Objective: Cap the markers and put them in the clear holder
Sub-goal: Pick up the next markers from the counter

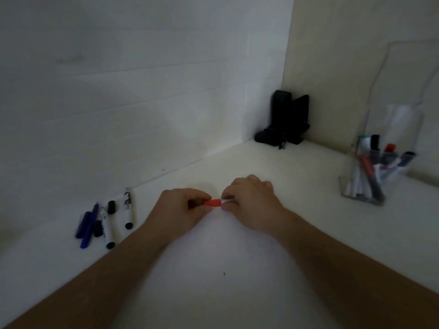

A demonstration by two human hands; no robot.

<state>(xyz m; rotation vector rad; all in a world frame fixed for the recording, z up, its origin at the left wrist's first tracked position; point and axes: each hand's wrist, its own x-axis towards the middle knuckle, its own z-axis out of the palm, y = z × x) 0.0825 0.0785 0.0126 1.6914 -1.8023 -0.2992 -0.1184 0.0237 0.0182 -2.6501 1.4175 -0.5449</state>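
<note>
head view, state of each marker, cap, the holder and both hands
red cap: on the marker's end, left hand pinching it
red marker: right hand gripping the barrel
blue markers: lying on the table
black markers: lying on the table
loose black cap: off, beside them
holder: upright, markers inside

open white desk (213, 293) between the arms and toward the clear holder (370, 181) on the right; nothing in the way there; loose markers (104, 222) crowd the left by the wall; black stand (287, 119) blocks the far corner.
</note>
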